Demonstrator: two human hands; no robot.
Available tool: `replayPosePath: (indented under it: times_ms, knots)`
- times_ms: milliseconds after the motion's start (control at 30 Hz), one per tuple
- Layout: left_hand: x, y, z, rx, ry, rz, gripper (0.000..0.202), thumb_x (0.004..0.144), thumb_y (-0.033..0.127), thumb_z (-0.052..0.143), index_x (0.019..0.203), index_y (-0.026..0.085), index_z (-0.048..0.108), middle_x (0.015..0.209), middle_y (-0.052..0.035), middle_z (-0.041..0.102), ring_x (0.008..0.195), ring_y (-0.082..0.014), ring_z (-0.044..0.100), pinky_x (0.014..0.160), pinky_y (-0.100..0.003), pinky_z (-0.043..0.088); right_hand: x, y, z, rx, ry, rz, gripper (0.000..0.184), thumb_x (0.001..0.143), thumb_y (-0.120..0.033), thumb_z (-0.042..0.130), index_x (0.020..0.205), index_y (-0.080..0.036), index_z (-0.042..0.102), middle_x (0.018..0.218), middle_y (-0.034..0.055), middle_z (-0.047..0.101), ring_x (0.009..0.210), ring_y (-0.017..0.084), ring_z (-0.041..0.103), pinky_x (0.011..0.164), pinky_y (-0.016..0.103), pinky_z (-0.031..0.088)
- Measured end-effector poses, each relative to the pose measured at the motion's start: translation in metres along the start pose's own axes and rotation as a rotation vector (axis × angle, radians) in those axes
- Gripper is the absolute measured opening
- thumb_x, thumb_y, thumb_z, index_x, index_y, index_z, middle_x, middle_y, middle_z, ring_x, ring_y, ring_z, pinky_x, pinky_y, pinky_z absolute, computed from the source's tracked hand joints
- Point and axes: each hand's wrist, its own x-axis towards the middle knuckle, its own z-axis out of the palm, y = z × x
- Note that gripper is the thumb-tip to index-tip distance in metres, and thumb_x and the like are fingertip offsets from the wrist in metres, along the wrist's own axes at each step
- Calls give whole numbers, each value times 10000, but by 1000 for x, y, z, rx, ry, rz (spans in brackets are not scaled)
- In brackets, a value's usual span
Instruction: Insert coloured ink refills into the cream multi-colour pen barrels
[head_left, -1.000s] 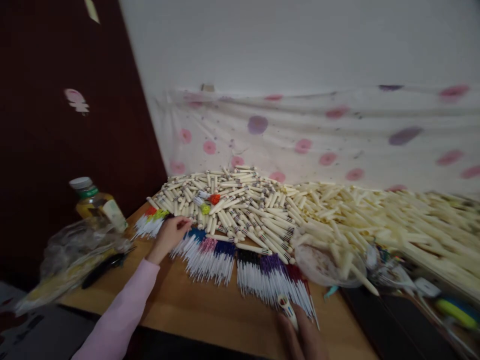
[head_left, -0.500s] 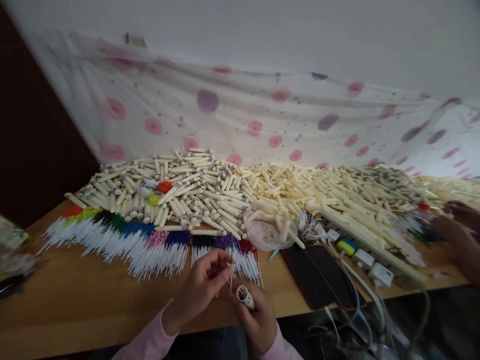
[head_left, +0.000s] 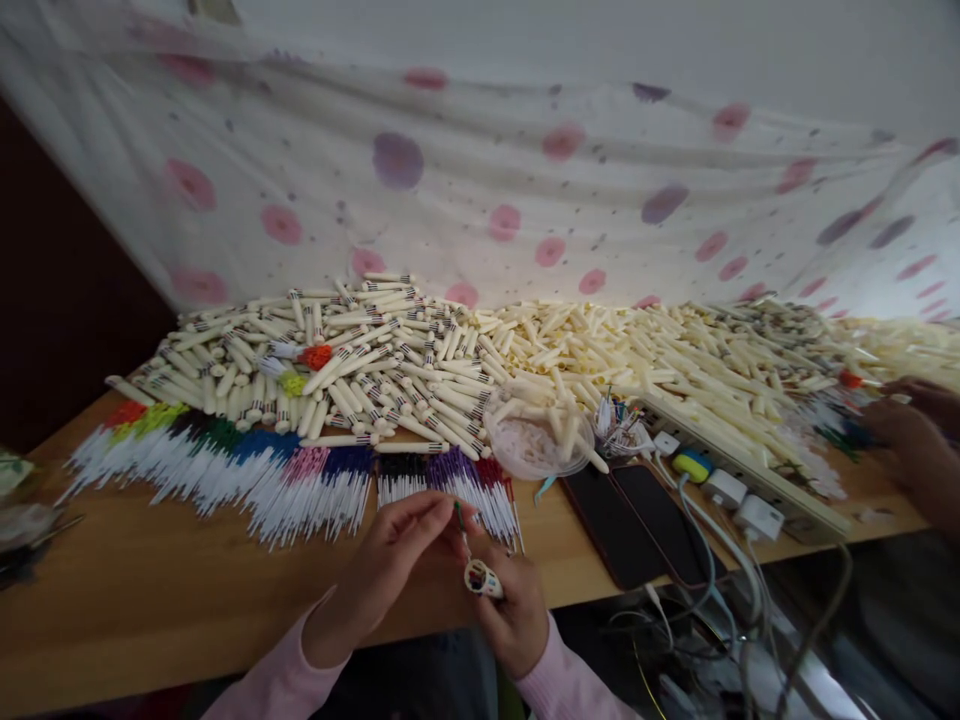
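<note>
My left hand (head_left: 401,545) pinches a thin pen refill (head_left: 460,528) with a green end between thumb and fingertips. The refill stands over the open end of a cream pen barrel (head_left: 486,580); whether its lower tip is inside the barrel I cannot tell. My right hand (head_left: 521,605) is closed around that barrel, its open end tilted toward me. Several coloured refill ends show inside the opening. Just beyond my hands lie white refills (head_left: 300,490) in rows sorted by end colour: red, yellow, green, blue, pink, purple, black.
Behind the rows rises a heap of cream pen barrels (head_left: 420,385). A clear plastic bowl (head_left: 525,445) stands near a bundle of refills (head_left: 619,430). Two dark phones (head_left: 634,525) lie by a power strip (head_left: 750,470) with cables. Another person's hand (head_left: 904,440) works at far right.
My hands have come closer together, bringing the green-ended refill to the barrel's mouth. The view has tilted slightly downward. At far right the other person's hands have shifted a little.
</note>
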Motion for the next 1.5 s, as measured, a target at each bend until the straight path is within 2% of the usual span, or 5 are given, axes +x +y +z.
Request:
replayPosePath:
  times_ms: [367,500,667,1100,1500]
  knots:
    - [-2,3,-5,-64,-33,9,239,900,333,600,817,167,751,790,-32,697,695,-129,628,691,-226,525,-2,4,5,32,-29,29,197,838,-207,455,642,-215,459,546,-30,453,502,143,471,493,252,276]
    - [-5,17,-16,-105,92,187,224,896,324,613,800,175,749,781,-29,726,656,-125,654,647,-204,533,-2,1,3,77,-77,146,140,901,-220,472,976,-198,588,775,27,629,688,184,604,600,261,427]
    - [-12,31,-30,-109,225,376,174,886,314,632,827,197,747,783,-11,737,661,-129,671,647,-198,547,-1,-2,2,82,-112,170,318,968,-258,427,1277,-248,496,1045,71,639,920,221,633,770,313,487]
    - [-9,11,-11,-50,52,247,234,933,298,559,834,192,742,810,-25,715,690,-135,652,669,-214,528,-1,0,2,35,-179,168,339,971,-295,428,1302,-255,488,1027,84,627,890,248,631,754,372,506]
    - [-4,-2,-15,30,-40,179,242,952,258,507,891,204,734,907,-46,665,738,-158,598,684,-265,495,-2,2,2,1,-165,174,330,975,-317,431,1288,-248,509,974,85,625,837,251,629,700,367,495]
